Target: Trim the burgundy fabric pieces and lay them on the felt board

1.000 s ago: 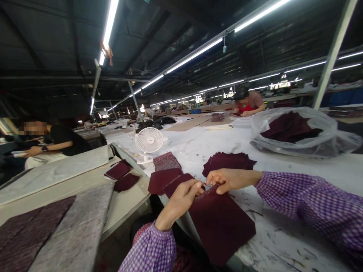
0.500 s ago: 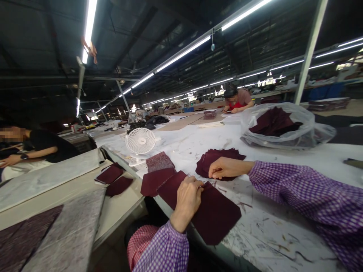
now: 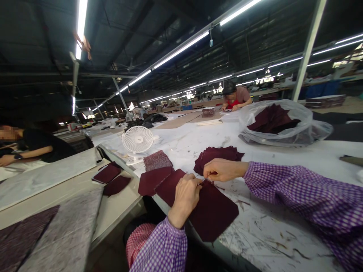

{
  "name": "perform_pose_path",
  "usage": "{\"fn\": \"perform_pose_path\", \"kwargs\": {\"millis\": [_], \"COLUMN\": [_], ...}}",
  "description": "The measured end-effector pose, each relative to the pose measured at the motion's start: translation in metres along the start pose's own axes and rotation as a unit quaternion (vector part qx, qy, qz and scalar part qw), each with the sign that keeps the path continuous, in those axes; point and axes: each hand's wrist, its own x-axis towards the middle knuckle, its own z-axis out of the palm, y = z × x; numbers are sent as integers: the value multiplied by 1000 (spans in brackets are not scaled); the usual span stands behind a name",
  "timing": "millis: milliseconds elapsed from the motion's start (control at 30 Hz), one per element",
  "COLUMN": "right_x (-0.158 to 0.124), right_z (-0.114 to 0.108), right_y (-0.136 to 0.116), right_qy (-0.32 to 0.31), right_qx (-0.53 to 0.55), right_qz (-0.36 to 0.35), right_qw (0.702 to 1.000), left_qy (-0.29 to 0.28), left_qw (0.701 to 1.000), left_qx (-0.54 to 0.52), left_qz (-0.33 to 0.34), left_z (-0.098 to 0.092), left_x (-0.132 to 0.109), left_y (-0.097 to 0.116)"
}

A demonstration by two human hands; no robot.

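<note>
Closer than the round white plastic fan and to its right, a flat dark-maroon cloth panel lies at the near edge of a scuffed white worktop, seemingly overhanging it. The left hand pinches its upper margin; the right hand bunches its fingers there, their grip impossible to tell. The cloth looks light, limp, unlikely to slip, best held by a margin. Right of the fan sits a fanned maroon cloth stack; white surface beyond offers moving room toward a clear plastic bag.
</note>
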Motion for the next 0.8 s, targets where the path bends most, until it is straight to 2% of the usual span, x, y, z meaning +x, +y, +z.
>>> {"fn": "perform_pose_path", "kwargs": {"millis": [200,467,633,800], "right_x": [0,-3,-8,-17], "right_z": [4,5,5,16], "right_y": [-6,-3,-3,-8], "right_qy": [-1,19,22,24], "right_qx": [-42,-39,-55,-229], "right_qz": [-1,-41,-74,-109], "right_qw": [999,998,995,967], "left_qy": [13,41,57,56], "left_qw": [1000,990,995,996], "left_qx": [-22,-136,-77,8], "left_qz": [1,5,41,64], "left_z": [4,10,9,6], "left_x": [0,-5,-9,-13], "left_y": [-4,-18,-13,-8]}}
